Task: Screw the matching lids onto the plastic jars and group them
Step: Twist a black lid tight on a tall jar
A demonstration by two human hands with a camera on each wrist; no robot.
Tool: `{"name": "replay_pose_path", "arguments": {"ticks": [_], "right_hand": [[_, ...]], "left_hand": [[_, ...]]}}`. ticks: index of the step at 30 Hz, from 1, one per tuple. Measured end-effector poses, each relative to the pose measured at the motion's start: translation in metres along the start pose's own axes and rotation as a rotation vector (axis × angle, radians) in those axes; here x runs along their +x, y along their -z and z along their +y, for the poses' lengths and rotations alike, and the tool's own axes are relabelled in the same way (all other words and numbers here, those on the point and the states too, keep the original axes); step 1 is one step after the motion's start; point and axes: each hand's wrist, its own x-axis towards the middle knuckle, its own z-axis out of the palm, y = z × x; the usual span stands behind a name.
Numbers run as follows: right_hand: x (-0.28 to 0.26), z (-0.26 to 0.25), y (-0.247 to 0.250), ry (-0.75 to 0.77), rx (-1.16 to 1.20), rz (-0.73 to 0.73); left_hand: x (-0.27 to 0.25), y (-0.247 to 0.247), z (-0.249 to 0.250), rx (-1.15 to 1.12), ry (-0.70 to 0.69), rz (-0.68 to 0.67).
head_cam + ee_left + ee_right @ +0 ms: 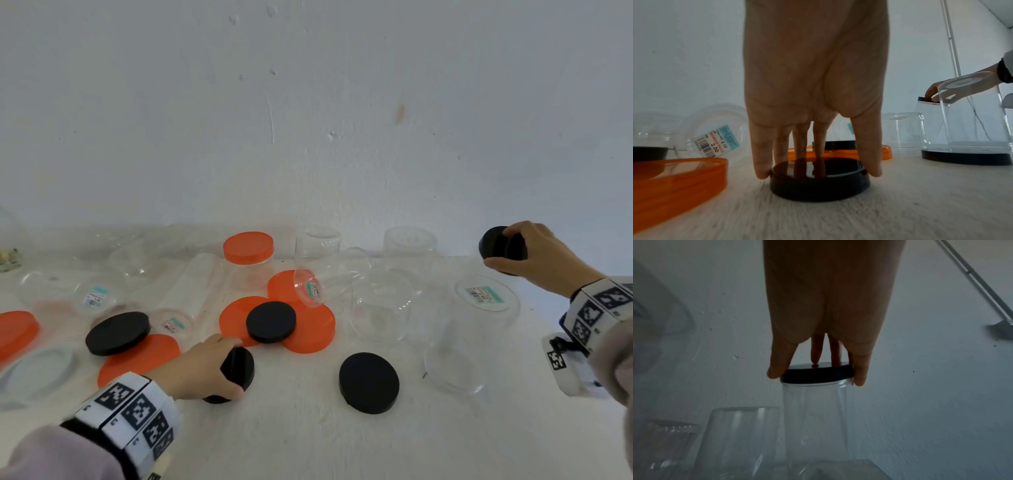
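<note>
A small black lid (239, 368) (820, 183) sits on the white table (308, 438), and my left hand (236, 368) (819, 174) grips it by the rim from above. At the far right, my right hand (500, 248) (817, 378) grips another black lid (493, 244) (818, 374) that sits on the mouth of an upright clear jar (813, 418) (929, 123). In the head view that jar's body is barely visible.
Loose black lids (369, 383) (271, 322) (117, 333) and orange lids (310, 332) (137, 359) lie across the table. A jar with an orange lid (249, 251) stands at the back. Several clear jars (380, 301) (486, 301) (452, 363) lie or stand around. The wall is close behind.
</note>
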Motion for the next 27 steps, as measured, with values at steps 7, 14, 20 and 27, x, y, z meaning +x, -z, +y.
{"name": "replay_pose_path", "arguments": {"ticks": [7,14,20,27], "right_hand": [[0.02,-0.008,0.002,0.0,-0.148,-0.073],[0.034,-0.011,0.001,0.0,-0.376,-0.244],[0.036,-0.016,-0.001,-0.004,-0.341,-0.288],[-0.001,-0.069,0.023,0.053,-0.269,-0.359]], "left_hand": [[-0.002,-0.001,0.001,0.003,-0.009,0.002],[-0.004,-0.002,0.0,-0.018,-0.026,0.005],[-0.007,-0.003,0.0,-0.034,-0.035,0.012],[-0.009,-0.001,-0.003,-0.001,-0.059,-0.021]]}}
